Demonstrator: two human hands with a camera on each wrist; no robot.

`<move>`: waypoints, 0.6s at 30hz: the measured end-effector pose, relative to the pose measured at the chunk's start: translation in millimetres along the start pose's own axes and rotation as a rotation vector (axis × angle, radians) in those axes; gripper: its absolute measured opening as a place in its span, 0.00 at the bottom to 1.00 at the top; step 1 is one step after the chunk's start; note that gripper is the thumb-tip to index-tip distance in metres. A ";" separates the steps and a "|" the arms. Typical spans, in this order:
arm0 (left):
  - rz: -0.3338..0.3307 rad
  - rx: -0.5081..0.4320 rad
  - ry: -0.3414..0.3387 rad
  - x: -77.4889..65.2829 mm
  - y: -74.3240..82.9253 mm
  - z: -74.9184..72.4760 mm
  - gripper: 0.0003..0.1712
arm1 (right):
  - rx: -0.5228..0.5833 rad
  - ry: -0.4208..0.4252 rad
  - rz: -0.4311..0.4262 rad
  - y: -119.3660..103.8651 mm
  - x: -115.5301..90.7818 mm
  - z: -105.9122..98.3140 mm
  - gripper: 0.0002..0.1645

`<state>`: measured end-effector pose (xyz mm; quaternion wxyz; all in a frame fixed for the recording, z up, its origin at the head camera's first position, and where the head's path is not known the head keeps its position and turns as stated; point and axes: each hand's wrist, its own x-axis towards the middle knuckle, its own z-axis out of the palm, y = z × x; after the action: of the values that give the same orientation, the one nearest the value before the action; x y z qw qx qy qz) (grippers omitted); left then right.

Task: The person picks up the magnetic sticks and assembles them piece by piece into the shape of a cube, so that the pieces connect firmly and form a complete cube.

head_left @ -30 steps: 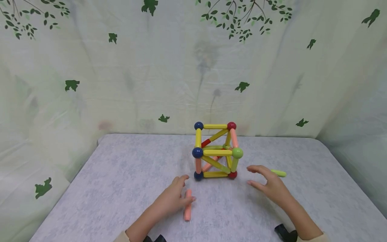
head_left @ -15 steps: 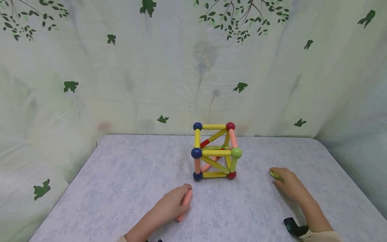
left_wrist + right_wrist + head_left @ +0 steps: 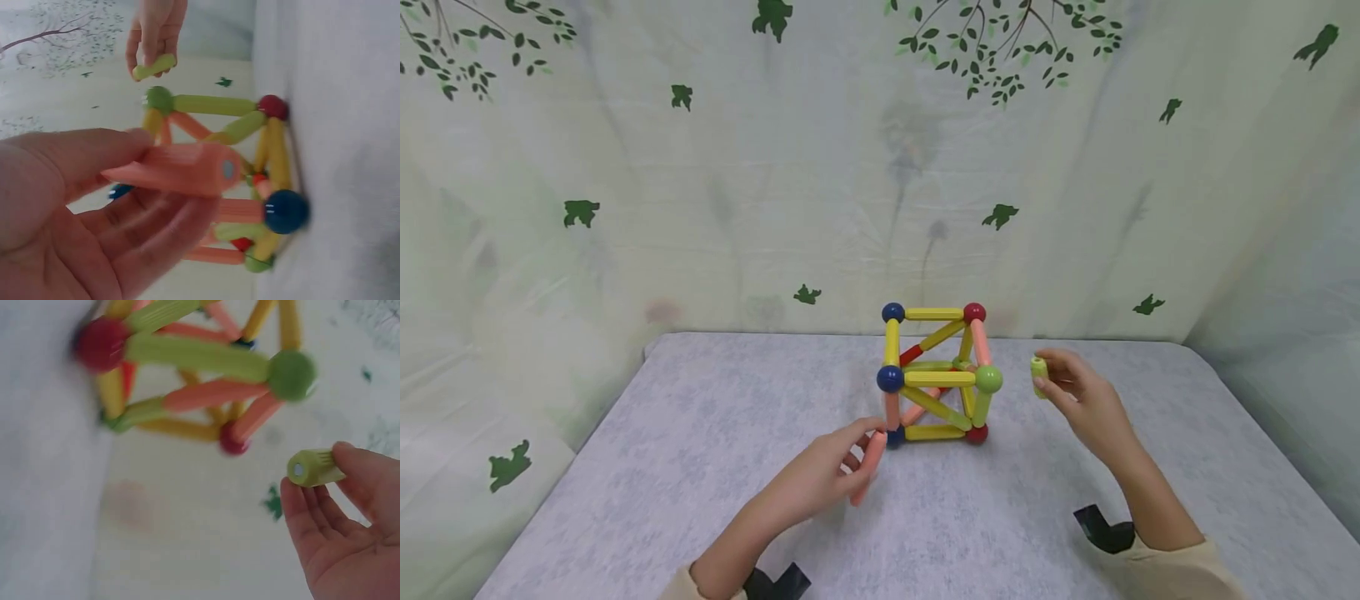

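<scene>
My left hand (image 3: 823, 471) pinches a salmon-pink magnetic rod (image 3: 870, 468) between thumb and fingers, just in front of the structure's near left corner. A round metal tip shows at the rod's end in the left wrist view. On the right, my right hand (image 3: 1086, 408) holds a short lime-green magnetic rod (image 3: 1039, 377) at its fingertips, raised beside the structure. Between the hands stands a cube-like frame of rods and balls, with a yellow rod (image 3: 938, 379) across its front. Its upper front corners are a blue ball (image 3: 891, 379) and a green ball (image 3: 988, 380).
The structure stands on a table with a grey mottled cover (image 3: 737, 417). Behind it hangs a pale curtain (image 3: 850, 167) printed with leaves and branches. Black wrist mounts (image 3: 1105, 529) sit at both sleeves.
Both hands have taken hold of rods that lay on the table. The left has brought the pink rod forward to the structure; the right has raised the green rod and moved it leftward.
</scene>
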<state>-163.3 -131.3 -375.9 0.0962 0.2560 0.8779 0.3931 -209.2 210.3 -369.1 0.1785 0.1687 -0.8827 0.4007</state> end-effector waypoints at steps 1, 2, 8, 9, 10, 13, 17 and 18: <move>0.024 -0.019 0.020 1.6 4.0 -3.1 0.25 | 0.024 0.014 -0.020 -8.6 4.9 1.5 0.21; 0.047 -0.041 0.051 3.3 7.7 -6.3 0.26 | 0.048 0.023 -0.042 -16.1 9.7 3.5 0.21; 0.183 -0.170 0.329 19.4 28.0 -16.7 0.31 | 0.103 0.010 -0.135 -41.7 33.8 18.6 0.22; 0.194 -0.197 0.370 23.0 31.0 -17.2 0.31 | 0.103 0.002 -0.142 -42.9 36.7 21.4 0.22; 0.201 -0.226 0.405 25.9 35.3 -17.9 0.31 | 0.097 -0.007 -0.146 -43.7 39.1 24.0 0.22; 0.208 -0.365 0.473 36.0 45.3 -20.0 0.29 | 0.065 -0.042 -0.148 -43.2 43.8 31.6 0.23; 0.270 -0.534 0.512 55.7 49.8 -22.6 0.22 | 0.019 -0.067 -0.144 -42.7 44.9 36.7 0.26; 0.301 -0.574 0.514 61.7 50.3 -22.8 0.19 | 0.013 -0.072 -0.144 -43.4 45.0 37.3 0.26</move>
<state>-205.4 -85.4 -321.4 -0.1172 0.2380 0.6810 0.6826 -236.3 147.7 -343.7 0.1740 0.2472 -0.8715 0.3862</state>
